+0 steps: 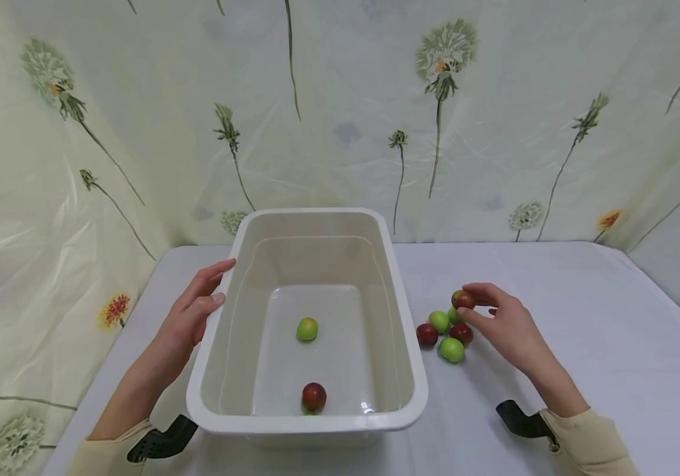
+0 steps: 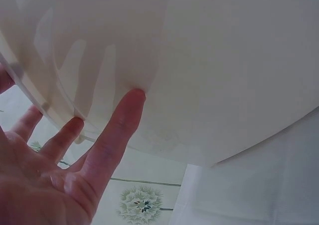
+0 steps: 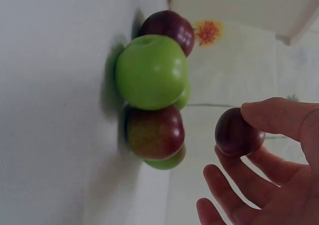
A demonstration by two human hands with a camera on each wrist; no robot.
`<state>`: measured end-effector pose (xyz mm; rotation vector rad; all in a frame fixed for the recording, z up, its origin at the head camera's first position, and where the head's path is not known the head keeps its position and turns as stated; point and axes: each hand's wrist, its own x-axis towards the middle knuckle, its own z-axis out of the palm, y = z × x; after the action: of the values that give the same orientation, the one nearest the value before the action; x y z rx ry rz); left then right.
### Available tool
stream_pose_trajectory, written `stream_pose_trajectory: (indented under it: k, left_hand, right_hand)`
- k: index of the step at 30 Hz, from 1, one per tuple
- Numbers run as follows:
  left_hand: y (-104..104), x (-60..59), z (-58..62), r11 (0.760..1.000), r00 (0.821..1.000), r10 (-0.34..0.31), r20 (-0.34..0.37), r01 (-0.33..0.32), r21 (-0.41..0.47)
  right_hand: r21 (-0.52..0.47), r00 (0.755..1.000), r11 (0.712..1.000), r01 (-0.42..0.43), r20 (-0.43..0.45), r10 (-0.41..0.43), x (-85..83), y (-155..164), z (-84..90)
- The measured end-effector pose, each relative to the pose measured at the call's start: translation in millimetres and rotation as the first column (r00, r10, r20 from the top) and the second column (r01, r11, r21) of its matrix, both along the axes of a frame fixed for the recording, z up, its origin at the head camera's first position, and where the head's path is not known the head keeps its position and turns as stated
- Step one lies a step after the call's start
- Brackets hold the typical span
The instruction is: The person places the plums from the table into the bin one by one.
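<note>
Right hand (image 1: 507, 324) pinches a small dark red fruit (image 1: 463, 299) between thumb and fingertips, lifted just clear of the table (image 1: 584, 317). The right wrist view confirms it: the red fruit (image 3: 238, 133) sits at the fingertips (image 3: 279, 116), the other fingers loosely spread below.

Held fruit is right of the tub (image 1: 402, 311), directly above the far edge of a loose cluster on the cloth. Cluster counts 5: 3 green, 2 red, touching one another. Nearest green one (image 1: 451, 350) lies closest to the viewer; a red one (image 1: 426, 334) sits at the left, just beside the tub wall.

Left hand (image 1: 194, 314) is open, fingers straight, resting flat against the tub's left outer wall near the rim. The left wrist view shows fingertips (image 2: 130, 103) pressed to the white plastic (image 2: 224, 75).

Inside the tub: 1 green fruit (image 1: 307, 328) mid-floor, 1 red fruit (image 1: 313, 396) near the front wall. Whether shallow water is present I cannot tell for sure.

Handling judgement: fruit looks small, round, smooth-skinned, light, firm. Likely to roll if released on the cloth, and slippery if wet. A 2- or 3-finger pinch across the widest part suits it; squeezing hard risks bruising. The tub appears rigid but light, and could slide when nudged, so the steadying left palm is sensible.
</note>
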<state>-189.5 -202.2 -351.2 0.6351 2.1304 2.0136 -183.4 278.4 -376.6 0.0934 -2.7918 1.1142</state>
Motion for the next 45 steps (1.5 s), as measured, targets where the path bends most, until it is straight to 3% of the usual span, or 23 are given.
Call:
stream_pose_trajectory:
  k: [22,45]
  left_hand:
    - [1,-0.2,-4.3,0.999,0.999,0.035,0.002,-0.035,-0.001]
    - [0,-1.2,-4.2,0.999,0.999,0.035,0.002,-0.035,0.007]
  right_hand:
    - [-0.021,0.997,0.998,-0.054,-0.049,0.053,15.3,-27,19.4]
    - [-0.068,0.977,0.992,-0.109,-0.189,0.095,3.3,-51,39.9]
